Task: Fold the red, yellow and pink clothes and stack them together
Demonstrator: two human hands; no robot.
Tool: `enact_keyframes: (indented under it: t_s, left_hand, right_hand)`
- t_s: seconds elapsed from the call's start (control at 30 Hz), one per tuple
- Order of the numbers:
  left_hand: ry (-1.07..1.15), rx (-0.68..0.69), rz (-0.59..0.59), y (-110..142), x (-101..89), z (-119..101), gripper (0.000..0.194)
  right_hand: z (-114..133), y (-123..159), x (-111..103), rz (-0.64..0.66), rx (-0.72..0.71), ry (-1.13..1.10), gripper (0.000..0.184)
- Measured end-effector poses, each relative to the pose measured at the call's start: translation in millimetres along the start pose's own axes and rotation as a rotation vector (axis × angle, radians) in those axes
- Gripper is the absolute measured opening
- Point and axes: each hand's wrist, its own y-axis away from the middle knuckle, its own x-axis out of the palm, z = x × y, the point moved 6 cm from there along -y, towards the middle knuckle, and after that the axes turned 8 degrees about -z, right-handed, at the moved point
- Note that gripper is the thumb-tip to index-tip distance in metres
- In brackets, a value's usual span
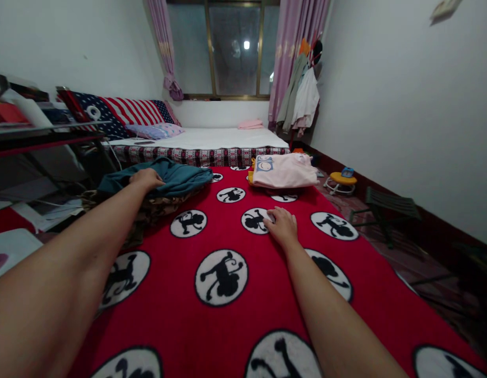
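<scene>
- Teal garment (178, 176) lies loosely bunched at the far left of the red monkey-print blanket (263, 283), on top of a brown patterned cloth (165, 205)
- The left hand (147, 181) rests on the teal garment, its fingers bent down against the fabric; their tips are hidden, so I cannot tell whether they pinch a fold or only press
- The right hand (283, 226) is over the blanket, fingers slightly spread and loosely curved, with nothing visible in them; whether they touch the blanket is unclear
- Beyond the right hand, a pale pink printed top (286, 170) lies flat and folded, with yellow cloth (250, 176) showing at its left edge
- The step in hand seems to be handling the teal garment with the left hand alone; shifting or spreading it would likely call for a sure hold on one edge and the right hand brought across
</scene>
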Motion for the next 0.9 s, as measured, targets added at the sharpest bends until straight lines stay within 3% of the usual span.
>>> enact_keyframes:
  t_s: [0.1,0.17,0.23,0.3,0.37,0.43,0.47,0.5,0.53,0.57,0.6,0.67,0.73,0.77,0.83,0.9]
  left_hand:
    - [-0.058,-0.044,-0.048,8,-11.8,-38,0.019]
    - [-0.031,-0.008,-0.114,18,-19.9,-83,0.022]
    - [0.120,0.128,-0.173,44,-25.7,-140,0.024]
    - [0.346,0.372,-0.107,92,-24.6,-201,0.022]
    - [0.491,0.609,0.152,157,-14.2,-248,0.018]
    - [0.540,0.898,0.680,237,1.7,-278,0.019]
    - [0.546,1.007,0.922,273,4.1,-282,0.024]
    - [0.565,1.060,1.068,298,2.2,-281,0.027]
    - [0.576,1.090,1.140,312,-1.3,-279,0.030]
    - [0.586,1.088,1.110,315,-5.5,-276,0.031]
    - [0.588,1.065,0.987,306,-10.2,-272,0.030]
    - [0.521,0.965,0.556,267,-21.3,-257,0.027]
    - [0.336,0.787,0.076,220,-32.1,-224,0.026]
    - [0.203,0.673,-0.099,199,-33.7,-202,0.029]
    - [-0.072,0.458,-0.231,169,-24.7,-153,0.048]
    - [-0.256,0.258,-0.160,153,-5.7,-105,0.071]
  right_hand:
    - [-1,-1,0,-0.029,-0.004,-0.035,0.027]
    - [-4,-3,-1,-0.062,0.026,-0.123,0.025]
    - [-11,-7,-4,-0.137,0.116,-0.320,0.031]
    - [-23,-11,-8,-0.241,0.259,-0.626,0.043]
    - [-37,-13,-11,-0.315,0.410,-0.964,0.053]
    - [-47,-14,-13,-0.315,0.548,-1.241,0.057]
    - [-50,-14,-15,-0.292,0.602,-1.342,0.059]
    - [-53,-14,-16,-0.261,0.639,-1.414,0.060]
    - [-54,-14,-18,-0.225,0.660,-1.459,0.060]
    - [-53,-14,-18,-0.186,0.662,-1.480,0.061]
    - [-52,-14,-19,-0.148,0.645,-1.476,0.061]
    - [-45,-14,-16,-0.071,0.581,-1.406,0.060]
    - [-34,-14,-10,0.025,0.497,-1.300,0.059]
    - [-27,-14,-6,0.069,0.444,-1.245,0.059]
    - [-11,-12,-2,0.138,0.304,-1.118,0.058]
    - [5,-10,-1,0.193,0.155,-0.973,0.057]
